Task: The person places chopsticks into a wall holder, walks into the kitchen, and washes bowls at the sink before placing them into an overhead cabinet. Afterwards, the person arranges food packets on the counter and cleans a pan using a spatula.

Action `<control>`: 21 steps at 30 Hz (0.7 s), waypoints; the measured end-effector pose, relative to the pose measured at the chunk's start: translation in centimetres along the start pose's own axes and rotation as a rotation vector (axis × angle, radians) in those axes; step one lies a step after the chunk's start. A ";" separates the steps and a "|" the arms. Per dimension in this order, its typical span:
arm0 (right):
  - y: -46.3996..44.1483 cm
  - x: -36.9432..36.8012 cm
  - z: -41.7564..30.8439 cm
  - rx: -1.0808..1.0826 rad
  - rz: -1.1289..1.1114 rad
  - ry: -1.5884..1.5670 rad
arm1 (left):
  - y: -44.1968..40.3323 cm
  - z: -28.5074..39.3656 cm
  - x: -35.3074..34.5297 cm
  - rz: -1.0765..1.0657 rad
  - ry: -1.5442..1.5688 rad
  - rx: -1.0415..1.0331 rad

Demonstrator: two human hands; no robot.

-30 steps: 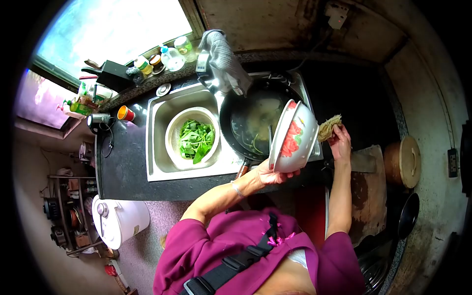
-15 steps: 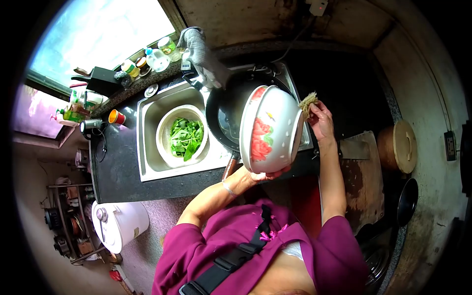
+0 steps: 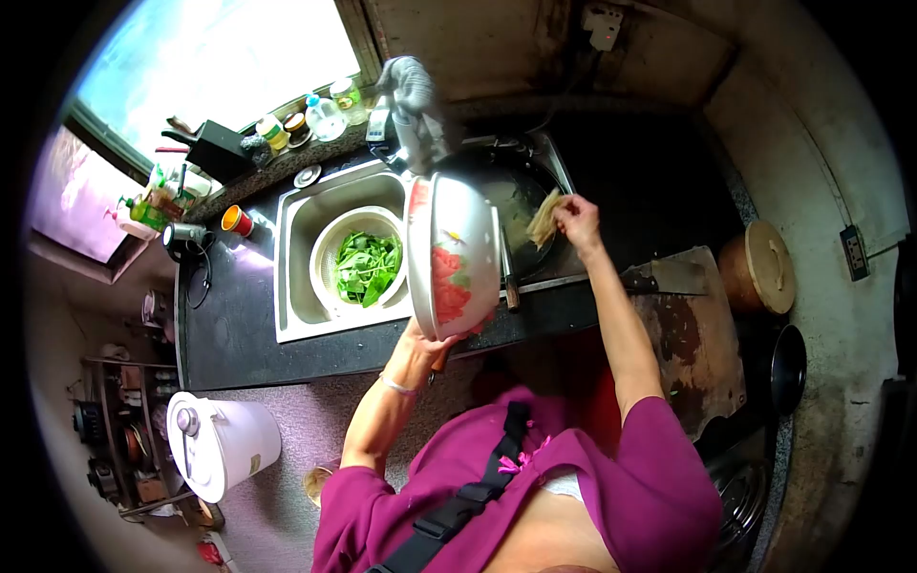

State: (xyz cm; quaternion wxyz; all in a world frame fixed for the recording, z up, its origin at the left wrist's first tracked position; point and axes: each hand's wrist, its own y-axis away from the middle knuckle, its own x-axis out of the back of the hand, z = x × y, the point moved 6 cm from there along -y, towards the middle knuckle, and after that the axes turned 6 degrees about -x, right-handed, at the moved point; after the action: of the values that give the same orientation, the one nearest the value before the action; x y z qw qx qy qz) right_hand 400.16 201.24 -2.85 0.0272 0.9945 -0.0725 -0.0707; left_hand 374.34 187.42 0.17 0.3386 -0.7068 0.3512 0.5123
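Observation:
My left hand [image 3: 441, 336] grips the rim and underside of a large white enamel bowl [image 3: 473, 258] with red flowers, tilted on its side over the sink. To the bowl's right, my right hand [image 3: 580, 223] pinches a tan, fibrous-looking scrubber [image 3: 545, 220], held apart from the bowl. Beneath both is a dark wok [image 3: 521, 196] with some water, partly hidden by the bowl. A knife-like tool with a dark handle [image 3: 512, 294] lies at the sink's edge. Leafy greens [image 3: 368, 267] fill a pale colander [image 3: 323, 250] in the left basin.
The steel sink [image 3: 289, 286] is set in a black counter [image 3: 224, 334]. A grey cloth-wrapped faucet [image 3: 413, 100] stands behind it. Bottles [image 3: 326, 117] and a knife block [image 3: 220, 151] line the sill. Right are a cutting board [image 3: 693, 353] and wooden lidded pot [image 3: 757, 267]; a white bucket [image 3: 224, 444] stands lower left.
The bowl has moved left with my left hand, showing more of the wok. My right hand has drawn the scrubber away from the bowl's base and now holds it over the wok.

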 end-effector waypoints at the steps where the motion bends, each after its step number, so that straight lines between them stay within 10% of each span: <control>1: -0.2 -0.5 0.7 0.134 0.054 0.222 | 1.1 -0.8 -3.1 -0.057 -0.094 -0.080; 6: 2.0 -3.2 -0.3 -0.019 0.008 -0.076 | 9.3 0.5 -4.1 0.434 -0.764 -0.725; 11: 3.6 -4.4 -3.3 -0.048 -0.125 -0.557 | 16.1 -1.6 -3.0 0.527 -0.823 -0.801; 16: 3.0 0.5 1.1 -0.148 0.057 -0.050 | 21.4 -3.8 -2.2 0.695 -0.959 -0.901; 21: 1.8 6.3 0.8 -0.114 0.128 -0.311 | 24.7 -5.1 -1.0 0.778 -0.940 -0.984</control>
State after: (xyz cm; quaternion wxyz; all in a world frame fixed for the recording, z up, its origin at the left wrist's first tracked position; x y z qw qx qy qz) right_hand 406.00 198.49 -4.34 0.0765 0.9618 -0.1351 -0.2256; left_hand 355.71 170.35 -0.52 -0.1043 -0.3106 0.1260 0.9364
